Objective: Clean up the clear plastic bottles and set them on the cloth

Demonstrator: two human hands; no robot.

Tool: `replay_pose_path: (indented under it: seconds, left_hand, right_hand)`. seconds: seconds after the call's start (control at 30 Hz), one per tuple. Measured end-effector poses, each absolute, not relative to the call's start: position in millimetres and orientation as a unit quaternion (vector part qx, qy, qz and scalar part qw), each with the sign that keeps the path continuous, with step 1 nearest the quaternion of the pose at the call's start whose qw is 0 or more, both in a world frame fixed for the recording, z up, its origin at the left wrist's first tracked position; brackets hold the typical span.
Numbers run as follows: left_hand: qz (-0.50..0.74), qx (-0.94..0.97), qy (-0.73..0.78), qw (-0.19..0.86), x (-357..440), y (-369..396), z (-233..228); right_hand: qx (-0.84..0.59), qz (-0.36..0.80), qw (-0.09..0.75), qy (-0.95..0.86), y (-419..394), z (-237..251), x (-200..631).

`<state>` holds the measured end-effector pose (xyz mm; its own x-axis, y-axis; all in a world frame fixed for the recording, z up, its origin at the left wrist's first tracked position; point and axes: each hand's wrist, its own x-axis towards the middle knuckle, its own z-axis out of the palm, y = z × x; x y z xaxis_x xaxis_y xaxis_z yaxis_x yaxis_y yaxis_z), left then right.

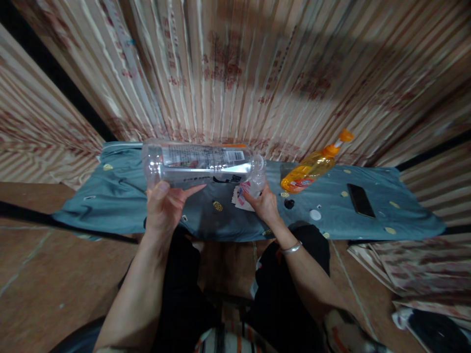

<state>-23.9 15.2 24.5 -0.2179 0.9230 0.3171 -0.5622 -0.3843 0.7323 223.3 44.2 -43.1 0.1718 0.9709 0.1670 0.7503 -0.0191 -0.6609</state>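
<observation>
A large clear bottle [198,164] lies on its side between the two hands, its neck toward the right. It has a printed label with a barcode. The bottle is over the far part of the surface [206,223], which has a blue-green cloth with small yellow figures.

The left hand [160,208] holds the bottle at its base end. The thumb presses the near lower side, and the index finger is stretched out along the lower edge, toward the middle of the body. These two fingers stand wide from each other; the others are mostly hidden.

The right hand [267,205] is at the neck end. Its fingers are bent around the neck from the near side, so the neck is in their grip, but their tips are not clear to see. Its thumb lies over a patterned pink-and-white piece [239,200], just below the neck. It is difficult to tell whether this piece touches the bottle.

To the right of this hand, a yellow pump bottle [307,174] leans, and nearer are a small black object [289,204], a white disc [315,214] and a dark phone [361,200].
</observation>
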Motion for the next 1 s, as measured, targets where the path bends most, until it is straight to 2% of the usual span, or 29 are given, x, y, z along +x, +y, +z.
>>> replay_pose_path:
  seconds: [1.0]
  left_hand:
    - [0.738,0.376,0.242,0.505,-23.6,14.7,26.2]
  right_hand:
    - [-0.699,0.18,0.313,-0.618,43.4,-38.3,222.5]
